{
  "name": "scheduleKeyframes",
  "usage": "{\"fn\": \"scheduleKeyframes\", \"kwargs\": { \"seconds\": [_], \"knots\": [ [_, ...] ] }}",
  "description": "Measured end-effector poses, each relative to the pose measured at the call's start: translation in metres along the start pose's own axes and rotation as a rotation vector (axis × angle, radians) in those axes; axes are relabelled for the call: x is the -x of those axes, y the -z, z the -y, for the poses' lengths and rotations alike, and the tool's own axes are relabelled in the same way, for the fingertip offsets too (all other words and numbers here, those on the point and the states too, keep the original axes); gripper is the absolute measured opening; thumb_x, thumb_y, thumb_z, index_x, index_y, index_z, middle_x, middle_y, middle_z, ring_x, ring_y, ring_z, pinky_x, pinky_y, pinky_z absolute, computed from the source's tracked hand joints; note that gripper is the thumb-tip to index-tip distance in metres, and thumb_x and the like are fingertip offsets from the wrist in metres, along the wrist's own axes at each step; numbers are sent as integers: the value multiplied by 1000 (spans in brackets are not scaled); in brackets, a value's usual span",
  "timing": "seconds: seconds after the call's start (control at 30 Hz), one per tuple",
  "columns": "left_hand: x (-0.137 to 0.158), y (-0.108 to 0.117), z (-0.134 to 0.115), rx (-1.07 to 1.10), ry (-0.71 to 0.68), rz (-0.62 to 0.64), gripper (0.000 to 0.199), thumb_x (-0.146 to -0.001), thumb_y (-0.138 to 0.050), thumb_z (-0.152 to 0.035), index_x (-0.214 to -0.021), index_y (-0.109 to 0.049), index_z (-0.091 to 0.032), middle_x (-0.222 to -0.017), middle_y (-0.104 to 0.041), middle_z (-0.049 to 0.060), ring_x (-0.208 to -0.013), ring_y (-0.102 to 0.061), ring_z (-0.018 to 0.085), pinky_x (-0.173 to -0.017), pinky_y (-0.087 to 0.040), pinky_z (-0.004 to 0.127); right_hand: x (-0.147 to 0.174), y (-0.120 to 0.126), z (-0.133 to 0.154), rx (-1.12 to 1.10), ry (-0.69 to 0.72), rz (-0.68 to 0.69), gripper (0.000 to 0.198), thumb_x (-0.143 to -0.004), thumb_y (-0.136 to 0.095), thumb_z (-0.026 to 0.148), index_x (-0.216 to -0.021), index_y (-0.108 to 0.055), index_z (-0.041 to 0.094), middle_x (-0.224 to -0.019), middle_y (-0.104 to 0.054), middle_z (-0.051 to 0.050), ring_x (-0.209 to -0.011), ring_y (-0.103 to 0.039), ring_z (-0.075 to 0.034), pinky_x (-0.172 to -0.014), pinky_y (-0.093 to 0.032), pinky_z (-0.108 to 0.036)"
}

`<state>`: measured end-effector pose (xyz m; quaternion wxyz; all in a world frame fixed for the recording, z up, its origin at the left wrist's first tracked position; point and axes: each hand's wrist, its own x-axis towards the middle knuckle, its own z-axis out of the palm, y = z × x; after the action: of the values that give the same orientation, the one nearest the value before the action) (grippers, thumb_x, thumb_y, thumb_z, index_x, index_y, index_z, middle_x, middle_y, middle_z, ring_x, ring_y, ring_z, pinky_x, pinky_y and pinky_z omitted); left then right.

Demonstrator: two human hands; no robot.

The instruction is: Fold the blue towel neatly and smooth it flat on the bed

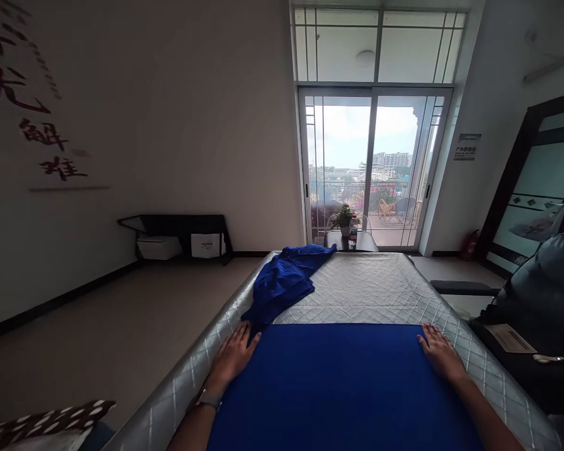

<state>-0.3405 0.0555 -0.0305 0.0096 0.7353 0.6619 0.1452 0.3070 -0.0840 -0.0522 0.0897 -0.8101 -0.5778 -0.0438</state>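
Note:
A blue cloth (343, 382) lies spread flat over the near part of a surface with a silver quilted cover (371, 282). My left hand (235, 352) rests palm down at the cloth's far left corner, fingers stretched forward and thumb out. At the far right corner my right hand (439, 351) lies flat, its fingers extended and thumb apart. Beyond my left hand, a crumpled blue garment (282, 282) lies bunched along the left side of the cover; whether it joins the flat cloth is hard to tell.
A small dark table (364, 241) with a potted plant (344, 217) and a bottle (353, 230) stands past the far end. At right, a black chair (552, 294) bears a card and a small white-handled item. Lower left is a dotted cushion (51, 423); a low black shelf (183, 225) stands by the wall.

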Motion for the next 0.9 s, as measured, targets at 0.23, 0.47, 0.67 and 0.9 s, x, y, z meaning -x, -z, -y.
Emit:
{"fn": "scheduleKeyframes", "kwargs": {
  "seconds": [0.23, 0.47, 0.67, 0.9],
  "knots": [
    [0, 0, -8, -8, 14, -83, 71, -97, -30, -52, -150, -43, -6, -157, -43, 18, -149, -33, 29, -122, -25, 47, 4, 7, 7, 22, -14, -5, 69, -97, -20, 45, -157, -34, 12, -164, -29, -8, -153, -20, -23, -124, -19, -43],
    [2, 9, -20, -101, 168, -164, 75, -96, -32, -48, -146, -44, 6, -155, -42, 25, -148, -35, 32, -122, -26, 46, 16, 38, 33, 101, -18, -41, 63, -96, -27, 34, -152, -44, 11, -161, -34, -11, -151, -27, -27, -125, -16, -47],
    [10, 26, -104, -77, -202, -261, 57, -97, -35, -37, -143, -55, -9, -152, -51, 16, -144, -42, 30, -119, -33, 44, 31, 71, 133, -114, 251, -28, 56, -97, -29, 31, -145, -55, 16, -156, -44, -9, -148, -35, -24, -125, -18, -42],
    [27, -3, -233, 107, -476, -26, 55, -104, -31, -43, -148, -50, -16, -155, -48, 14, -146, -39, 27, -120, -34, 48, 46, 68, 255, -252, 426, 105, 60, -100, -23, 34, -154, -39, 13, -162, -33, -9, -151, -26, -21, -124, -18, -40]
  ]
}}
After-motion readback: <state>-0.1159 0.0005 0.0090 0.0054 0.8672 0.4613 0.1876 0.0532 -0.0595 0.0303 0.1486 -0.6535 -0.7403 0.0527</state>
